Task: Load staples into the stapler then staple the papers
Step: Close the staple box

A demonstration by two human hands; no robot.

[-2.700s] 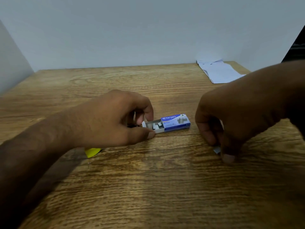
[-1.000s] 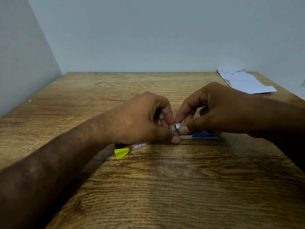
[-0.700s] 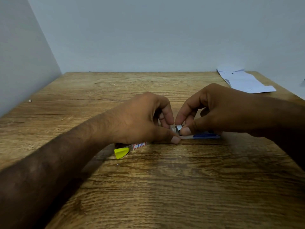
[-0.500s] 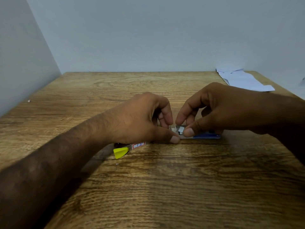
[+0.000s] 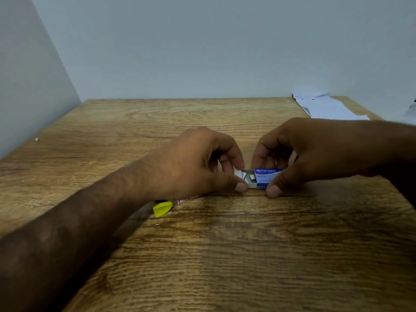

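A small blue staple box [image 5: 266, 177] lies on the wooden table [image 5: 225, 255] between my hands, its white inner tray slid partly out to the left with silver staple strips showing. My left hand [image 5: 198, 163] pinches the tray's end flap with thumb and fingers. My right hand [image 5: 304, 152] grips the blue sleeve from the right, thumb at its near edge. The stapler [image 5: 163, 208], yellow-tipped with a red-and-white label, lies under my left wrist, mostly hidden. The white papers [image 5: 326, 108] rest at the far right corner.
A grey wall stands behind the table and another along its left side. A tiny loose staple [image 5: 157, 224] lies just in front of the stapler's yellow tip. A small white speck [image 5: 36, 139] sits near the left wall.
My right hand has slid back to the right along the box, uncovering its blue top and the open tray. My left hand stays pinched on the tray end.
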